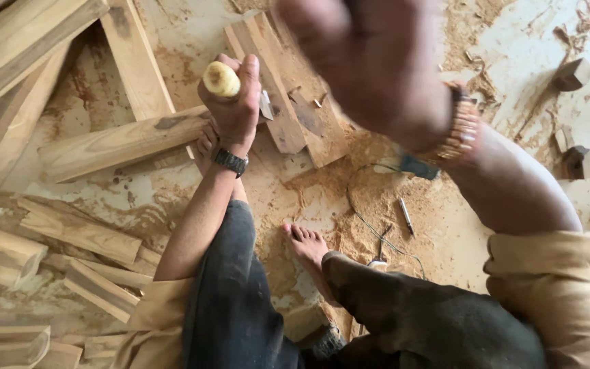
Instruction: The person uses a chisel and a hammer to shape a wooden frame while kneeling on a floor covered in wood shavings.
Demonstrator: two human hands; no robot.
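Note:
My left hand [235, 102] is clenched around the pale round wooden handle of a chisel [221, 78], held upright. Its metal blade [266, 106] points down at a long wooden beam [121, 143] lying across the floor. My left foot [205, 146] rests by that beam, just below the hand. A dark watch [230, 161] is on the left wrist. My right hand [370, 61] is raised close to the camera and blurred, with a beaded bracelet [460, 130] on the wrist. Its fingers run out of the top of the frame, so what it grips is hidden.
Wooden planks [288, 96] and stacked beams [8, 61] lie on a sawdust-covered floor [349, 205]. More cut pieces [80, 232] sit at the left. A thin cord [370, 225], a metal pen-like tool [406, 216] and small wood blocks [572, 74] lie to the right. My right foot [305, 243] is on the sawdust.

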